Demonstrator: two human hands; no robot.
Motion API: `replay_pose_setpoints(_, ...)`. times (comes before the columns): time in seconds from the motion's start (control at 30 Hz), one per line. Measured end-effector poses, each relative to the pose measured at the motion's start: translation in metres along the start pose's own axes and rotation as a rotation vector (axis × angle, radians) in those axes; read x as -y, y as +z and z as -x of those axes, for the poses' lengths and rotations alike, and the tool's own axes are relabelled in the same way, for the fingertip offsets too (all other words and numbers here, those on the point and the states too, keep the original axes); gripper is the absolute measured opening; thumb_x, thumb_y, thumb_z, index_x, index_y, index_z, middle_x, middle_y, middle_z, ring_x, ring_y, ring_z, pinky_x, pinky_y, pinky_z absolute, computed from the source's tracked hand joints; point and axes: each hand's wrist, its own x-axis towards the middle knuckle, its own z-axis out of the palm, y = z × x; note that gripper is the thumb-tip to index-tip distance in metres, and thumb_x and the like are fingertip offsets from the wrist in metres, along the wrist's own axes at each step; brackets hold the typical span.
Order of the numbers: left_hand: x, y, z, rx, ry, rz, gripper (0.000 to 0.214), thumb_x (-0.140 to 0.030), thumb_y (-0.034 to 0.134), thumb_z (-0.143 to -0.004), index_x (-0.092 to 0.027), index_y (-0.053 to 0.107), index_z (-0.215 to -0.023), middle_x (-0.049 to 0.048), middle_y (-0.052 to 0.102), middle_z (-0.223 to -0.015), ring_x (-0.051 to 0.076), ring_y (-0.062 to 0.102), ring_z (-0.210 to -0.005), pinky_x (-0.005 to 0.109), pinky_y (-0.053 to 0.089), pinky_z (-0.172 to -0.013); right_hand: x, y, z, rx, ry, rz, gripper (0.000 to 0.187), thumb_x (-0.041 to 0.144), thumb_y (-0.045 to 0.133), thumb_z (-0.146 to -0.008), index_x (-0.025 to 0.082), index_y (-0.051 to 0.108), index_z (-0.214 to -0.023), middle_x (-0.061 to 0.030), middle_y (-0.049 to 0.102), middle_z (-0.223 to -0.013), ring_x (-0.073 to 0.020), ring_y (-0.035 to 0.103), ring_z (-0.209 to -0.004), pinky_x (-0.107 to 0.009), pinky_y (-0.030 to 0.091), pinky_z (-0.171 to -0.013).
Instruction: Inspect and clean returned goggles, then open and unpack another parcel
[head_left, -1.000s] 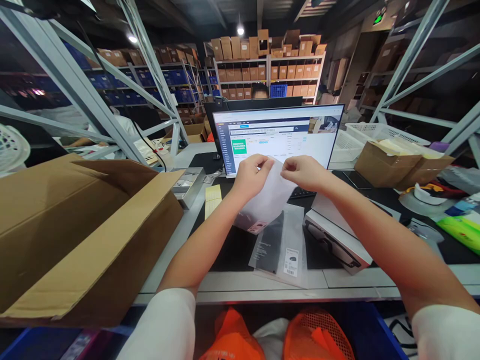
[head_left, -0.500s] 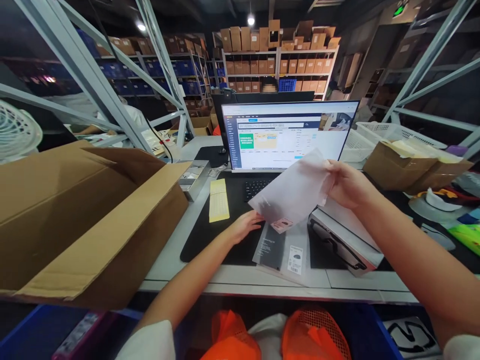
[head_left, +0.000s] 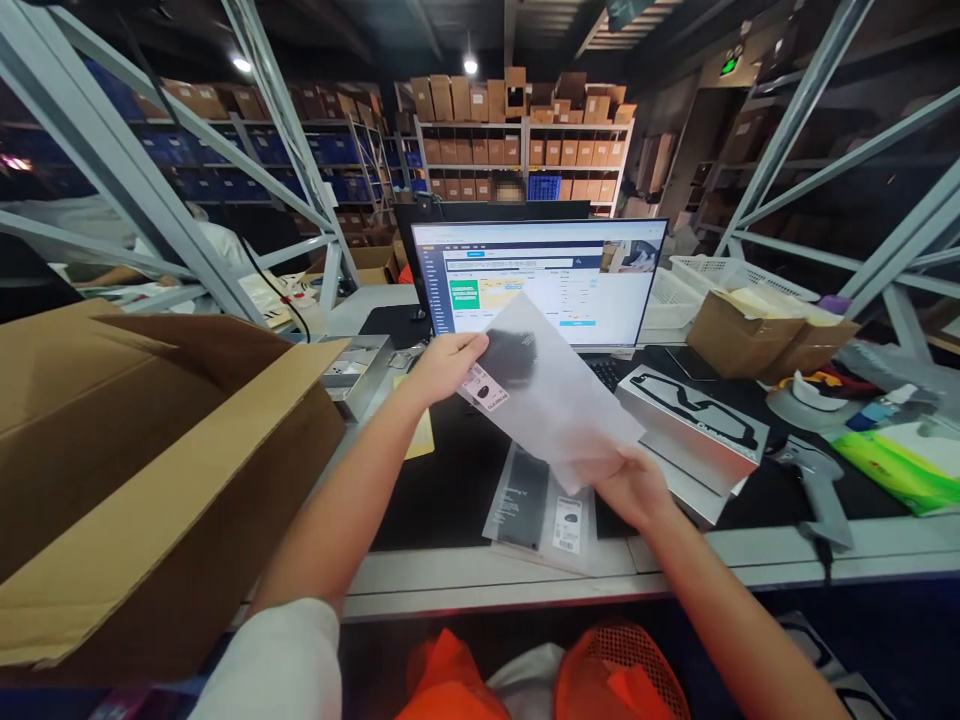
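Between both hands I hold a frosted plastic bag (head_left: 555, 390) over the desk, a dark item showing through it and a label on its left corner. My left hand (head_left: 448, 366) pinches the labelled end. My right hand (head_left: 636, 484) grips the lower right end, thumb on top. Below it, a second frosted bag (head_left: 540, 510) with a dark insert and a label lies flat at the desk's front edge. Just beyond my right hand is a white box (head_left: 694, 425) with a black frame-like picture on its top.
A large open cardboard box (head_left: 172, 480) fills the left side. Behind the bag stand a monitor (head_left: 622, 300) and keyboard (head_left: 604, 374). To the right are a barcode scanner (head_left: 814, 480), a green packet (head_left: 892, 460) and a small carton (head_left: 742, 335). A yellow slip (head_left: 421, 435) lies under my left forearm.
My left hand has risen from the desk and taken hold of the bag's labelled end. My right hand has come down and towards me, so the bag is turned round. The view has shifted right.
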Motion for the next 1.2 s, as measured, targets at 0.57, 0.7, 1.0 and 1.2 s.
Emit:
replay_pose_setpoints(0.57, -0.092, -0.009, -0.002, 0.074, 0.383, -0.505, 0.044, -0.042, 0.047, -0.095, -0.018, 0.049, -0.058, 0.001, 0.053, -0.059, 0.014, 0.044, -0.057, 0.03, 0.028, -0.056, -0.037, 0.018, -0.022, 0.091, 0.119, -0.684, 0.029, 0.027, 0.069, -0.074, 0.023, 0.072, -0.103, -0.0064, 0.076, -0.113, -0.0289, 0.066, -0.115, -0.049, 0.052, -0.104)
replay_pose_setpoints(0.7, -0.058, -0.008, -0.021, 0.016, 0.145, -0.302, 0.038, -0.043, 0.052, -0.089, -0.017, 0.064, -0.064, 0.004, 0.064, -0.065, 0.017, 0.054, -0.06, 0.029, 0.037, -0.057, -0.032, 0.018, -0.016, 0.11, 0.017, -0.595, 0.021, 0.031, 0.068, -0.075, 0.025, 0.073, -0.095, -0.0046, 0.074, -0.117, -0.0312, 0.059, -0.126, -0.056, 0.042, -0.113)
replay_pose_setpoints(1.0, 0.06, -0.023, 0.004, -0.282, -0.415, 0.055, 0.034, -0.047, 0.055, -0.075, -0.016, 0.067, -0.084, 0.0075, 0.073, -0.079, 0.02, 0.066, -0.065, 0.029, 0.052, -0.059, -0.011, 0.008, -0.002, 0.098, -0.02, -0.188, 0.035, 0.045, 0.075, -0.078, 0.022, 0.08, -0.103, -0.0085, 0.076, -0.109, -0.0301, 0.065, -0.112, -0.047, 0.046, -0.106)
replay_pose_setpoints(1.2, 0.143, -0.025, 0.062, -0.192, -0.555, -0.216, 0.02, -0.036, 0.054, -0.07, -0.019, 0.06, -0.061, 0.0062, 0.058, -0.052, 0.029, 0.066, -0.066, 0.041, 0.054, -0.07, 0.036, -0.006, -0.007, -0.278, -0.099, -0.106, 0.03, 0.038, 0.086, -0.065, 0.024, 0.079, -0.09, -0.0024, 0.073, -0.083, -0.0168, 0.064, -0.076, -0.031, 0.051, -0.072)
